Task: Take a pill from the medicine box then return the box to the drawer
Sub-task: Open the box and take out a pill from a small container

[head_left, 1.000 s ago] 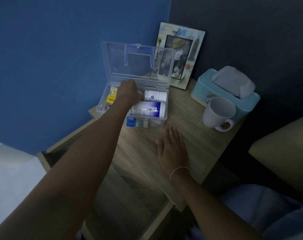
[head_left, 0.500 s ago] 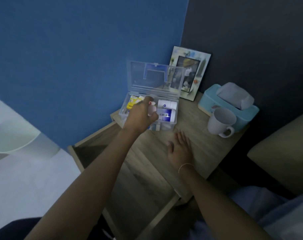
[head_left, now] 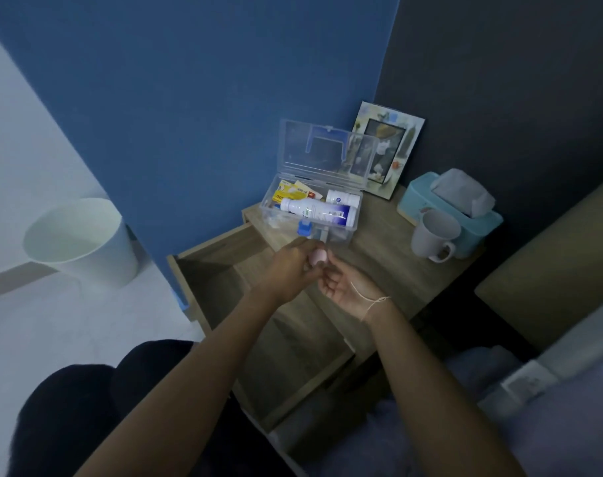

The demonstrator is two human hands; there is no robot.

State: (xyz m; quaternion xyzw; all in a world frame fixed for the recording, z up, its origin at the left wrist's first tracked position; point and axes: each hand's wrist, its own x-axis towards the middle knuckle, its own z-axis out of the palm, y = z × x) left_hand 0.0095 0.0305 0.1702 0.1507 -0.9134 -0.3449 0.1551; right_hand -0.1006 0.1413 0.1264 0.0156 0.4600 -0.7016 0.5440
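The medicine box [head_left: 313,215], a clear plastic case with a blue latch, sits at the back left corner of the wooden bedside table [head_left: 389,270], its lid standing open against the blue wall. Inside I note two white bottles with blue labels, the larger one [head_left: 319,211] lying on its side across the front, and a yellow packet [head_left: 286,194] at the rear left.

Both my hands are raised in front of the box, over the table's front edge. The left hand [head_left: 289,270] is curled around a small pale pink item [head_left: 319,256] (a little bottle or its cap; I cannot tell which in this dim light). The right hand [head_left: 344,287] is turned palm up just beside it, its fingers loosely bent, thumb and forefinger meeting the pink item from the other side.

Progress, by my judgement: box out and opened, a container withdrawn. No pill is visible yet. Left to do: extract the pill, restore the container, close the lid, and set the box into the wooden drawer [head_left: 224,270], which stands pulled open below.

A grey mug [head_left: 434,235] and a teal tissue box [head_left: 451,208] occupy the right edge.
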